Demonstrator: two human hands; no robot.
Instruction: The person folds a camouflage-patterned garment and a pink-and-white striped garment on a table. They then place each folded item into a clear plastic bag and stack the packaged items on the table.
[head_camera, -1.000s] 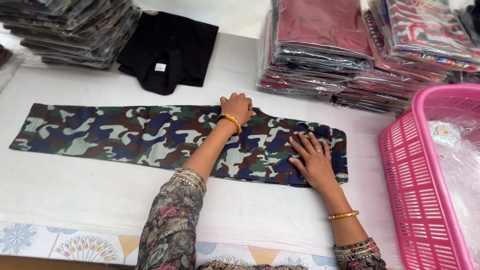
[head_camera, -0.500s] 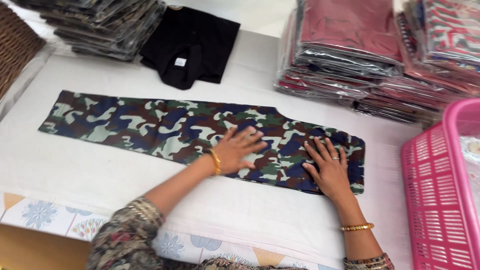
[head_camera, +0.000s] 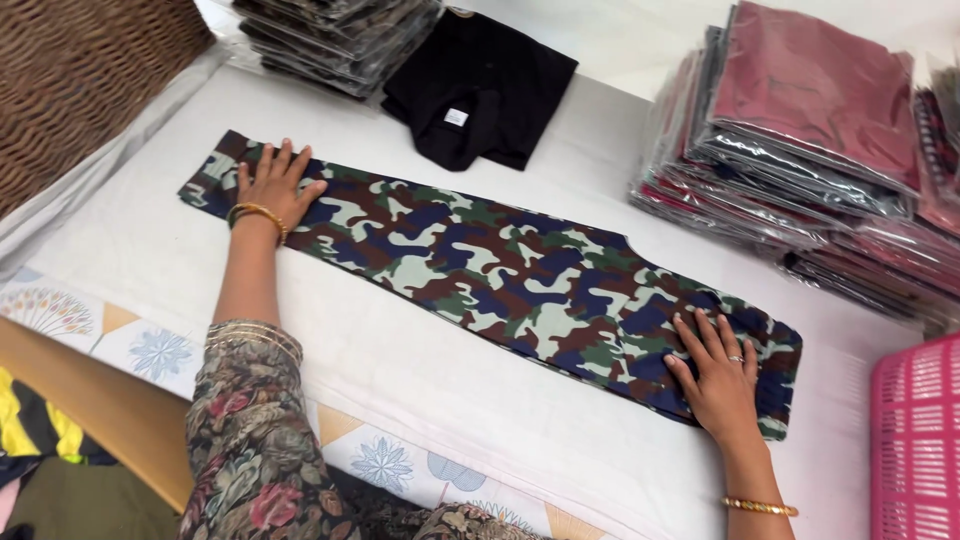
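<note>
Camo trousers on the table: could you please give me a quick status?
Left hand flat on one end, right hand flat on the other. Camo trousers laid out lengthwise. Black garment beyond, apart.

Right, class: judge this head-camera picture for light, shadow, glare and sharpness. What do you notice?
Head view: light is soft and even, with only faint shadows under the left hand and right hand; the camouflage cloth is sharp, its pattern crisp; glare streaks the plastic-wrapped garment stacks; the floral sleeve nearest the lens looks slightly soft.

Bright, even light from above, soft faint shadows; glare on plastic-wrapped stacks — sharp focus, slight edge distortion
</note>
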